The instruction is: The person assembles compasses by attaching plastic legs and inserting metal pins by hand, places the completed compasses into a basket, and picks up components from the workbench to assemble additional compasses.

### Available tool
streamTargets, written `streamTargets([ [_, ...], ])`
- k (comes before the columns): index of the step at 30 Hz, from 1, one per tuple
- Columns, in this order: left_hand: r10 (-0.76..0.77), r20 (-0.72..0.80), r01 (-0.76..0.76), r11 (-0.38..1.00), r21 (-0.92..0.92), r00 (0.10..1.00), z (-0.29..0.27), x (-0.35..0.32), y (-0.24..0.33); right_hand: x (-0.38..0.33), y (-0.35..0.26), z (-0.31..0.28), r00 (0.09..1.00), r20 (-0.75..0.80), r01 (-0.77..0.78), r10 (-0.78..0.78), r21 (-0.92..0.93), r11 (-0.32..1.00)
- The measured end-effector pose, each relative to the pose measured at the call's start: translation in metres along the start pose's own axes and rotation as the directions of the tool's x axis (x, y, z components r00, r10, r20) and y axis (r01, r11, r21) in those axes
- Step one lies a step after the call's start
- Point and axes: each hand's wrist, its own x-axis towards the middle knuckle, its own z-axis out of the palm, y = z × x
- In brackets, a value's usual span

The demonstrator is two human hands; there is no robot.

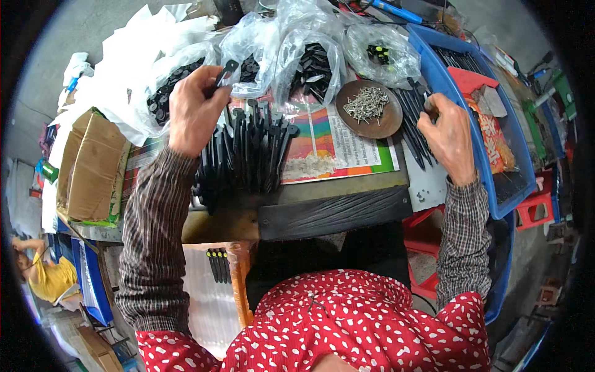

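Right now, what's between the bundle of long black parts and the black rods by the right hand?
Head view: a round brown bowl of small metal screws, plus some colourful printed sheet.

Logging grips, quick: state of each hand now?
Left hand: closed, holding a black piece.
Right hand: curled by the black strips; whether holding one cannot be told.

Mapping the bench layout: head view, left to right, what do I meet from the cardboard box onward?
Cardboard box, pile of long black parts, round brown bowl with small metal pieces, blue tray.
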Motion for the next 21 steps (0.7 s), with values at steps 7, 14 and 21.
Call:
streamTargets([
  [7, 0.053, 0.084, -0.081, 0.923, 0.377, 0.995, 0.027, 0.051, -0.032, -0.016, -0.028, 0.004, 0.980, 0.119, -0.193, 0.159, 0.377, 0.906],
  [14, -0.098, 0.175, -0.016, 0.831, 0.556, 0.980, 0.058, 0.074, -0.037, -0.026, -0.039, 0.014, 0.985, 0.144, -0.153, 0.094, 0.482, 0.863],
  [21, -0.084, 0.127, -0.017, 0.768, 0.640, 0.988, 0.074, 0.083, -0.048, -0.031, -0.037, 0.020, 0.976, 0.202, -0.171, 0.082, 0.479, 0.861],
])
